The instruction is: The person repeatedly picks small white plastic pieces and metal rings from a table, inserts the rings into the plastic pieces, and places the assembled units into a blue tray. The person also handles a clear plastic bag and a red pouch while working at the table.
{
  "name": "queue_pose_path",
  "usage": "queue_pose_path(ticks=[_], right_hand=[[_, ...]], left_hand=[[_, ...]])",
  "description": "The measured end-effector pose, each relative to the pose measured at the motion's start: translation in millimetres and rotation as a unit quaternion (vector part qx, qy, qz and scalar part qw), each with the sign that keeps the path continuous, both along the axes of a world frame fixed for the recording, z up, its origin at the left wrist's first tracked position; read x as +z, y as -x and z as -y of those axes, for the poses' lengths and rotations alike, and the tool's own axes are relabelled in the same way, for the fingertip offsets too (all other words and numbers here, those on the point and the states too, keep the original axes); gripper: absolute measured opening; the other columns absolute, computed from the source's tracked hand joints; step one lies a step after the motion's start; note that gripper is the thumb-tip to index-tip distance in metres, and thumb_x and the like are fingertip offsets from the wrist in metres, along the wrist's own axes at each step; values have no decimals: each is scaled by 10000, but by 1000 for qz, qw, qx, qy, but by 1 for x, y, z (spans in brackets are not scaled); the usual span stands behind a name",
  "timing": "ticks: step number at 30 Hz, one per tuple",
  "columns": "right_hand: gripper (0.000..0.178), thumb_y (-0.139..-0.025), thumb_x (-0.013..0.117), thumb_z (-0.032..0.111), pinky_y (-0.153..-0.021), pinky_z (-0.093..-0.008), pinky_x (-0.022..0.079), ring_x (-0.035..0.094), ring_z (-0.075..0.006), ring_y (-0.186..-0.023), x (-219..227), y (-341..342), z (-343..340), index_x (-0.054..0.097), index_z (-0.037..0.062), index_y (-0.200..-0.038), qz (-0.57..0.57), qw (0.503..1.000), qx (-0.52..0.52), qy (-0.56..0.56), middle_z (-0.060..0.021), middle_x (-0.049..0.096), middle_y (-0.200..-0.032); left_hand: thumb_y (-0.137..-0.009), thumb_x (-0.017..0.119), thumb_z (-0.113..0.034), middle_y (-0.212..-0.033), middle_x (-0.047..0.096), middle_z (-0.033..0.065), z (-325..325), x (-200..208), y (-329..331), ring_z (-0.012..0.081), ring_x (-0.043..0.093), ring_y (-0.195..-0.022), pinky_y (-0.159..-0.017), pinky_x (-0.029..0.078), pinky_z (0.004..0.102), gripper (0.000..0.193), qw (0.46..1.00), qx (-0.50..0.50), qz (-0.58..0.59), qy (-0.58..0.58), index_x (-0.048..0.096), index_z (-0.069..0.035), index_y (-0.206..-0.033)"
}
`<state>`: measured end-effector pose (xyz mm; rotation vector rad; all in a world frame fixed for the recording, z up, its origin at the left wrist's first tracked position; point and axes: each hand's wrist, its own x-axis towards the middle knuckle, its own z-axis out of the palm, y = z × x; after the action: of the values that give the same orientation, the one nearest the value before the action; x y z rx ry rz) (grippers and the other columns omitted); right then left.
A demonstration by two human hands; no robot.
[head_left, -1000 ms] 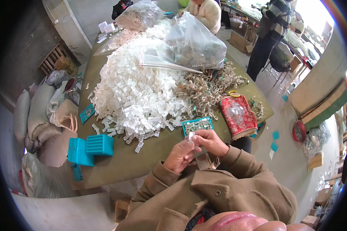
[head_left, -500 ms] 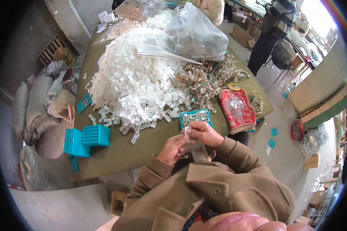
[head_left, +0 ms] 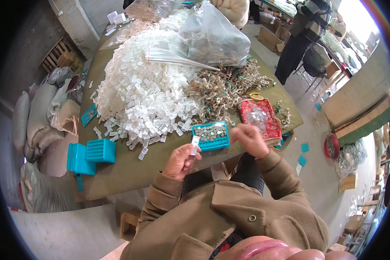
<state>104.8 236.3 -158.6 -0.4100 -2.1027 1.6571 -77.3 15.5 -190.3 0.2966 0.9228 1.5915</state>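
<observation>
Over the desk (head_left: 125, 173)'s near edge, my left grip (head_left: 179, 162) alone now pinches the small white piece (head_left: 195, 146), beside the blue tray (head_left: 216, 145); my right grip (head_left: 251, 141), curled, has parted toward the red cloth (head_left: 274, 120), its contents unclear.

Your left hand (head_left: 180, 162) pinches a small white piece (head_left: 195, 142) by the near left corner of a turquoise tray (head_left: 216, 146) of round discs (head_left: 211, 131), while your right hand (head_left: 251, 140), fingers bent, hangs between that tray and a red patterned cloth (head_left: 274, 122). Ahead of you on the olive surface (head_left: 132, 173) spreads a big heap of white pieces (head_left: 143, 95), with a clear plastic bag (head_left: 219, 37) at its far right and a beige tangle (head_left: 225, 91) nearer you. To your left, two turquoise blocks (head_left: 100, 152) stand side by side.
</observation>
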Motion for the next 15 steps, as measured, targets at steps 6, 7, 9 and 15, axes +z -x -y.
queue_pose_path(ticks=[6,7,9,15], right_hand=[[316,-1010,522,196,-516,-232,410,492,-77,-556,74,-29,-101,554,40,-737,-203,927,-304,-89,-2,508,-629],[339,-1005,536,221,-510,-231,397,466,-69,-548,93,-13,-123,527,62,-705,-205,933,-292,-55,10,484,-621],[381,-998,550,268,-505,-239,372,420,-64,-534,133,27,-166,489,91,-666,-185,940,-285,-10,24,444,-617],[296,-974,614,267,-517,-236,416,494,-46,-586,109,95,-141,639,42,-783,-28,994,-76,-72,24,565,-697]], left_hand=[[-998,568,-315,-800,628,38,-17,5,9,-1,310,-469,-404,244,169,314,999,21,26,18,619,-7,-1039],[-1003,558,-317,-801,622,36,-20,6,9,2,300,-461,-401,235,171,317,999,13,14,31,612,-9,-1054],[-1002,559,-319,-804,618,32,-25,10,12,3,298,-461,-399,229,172,318,1000,7,22,18,610,-11,-1059],[-988,585,-337,-858,599,36,-12,6,20,3,312,-469,-401,217,164,346,997,70,9,23,586,-2,-1072]])
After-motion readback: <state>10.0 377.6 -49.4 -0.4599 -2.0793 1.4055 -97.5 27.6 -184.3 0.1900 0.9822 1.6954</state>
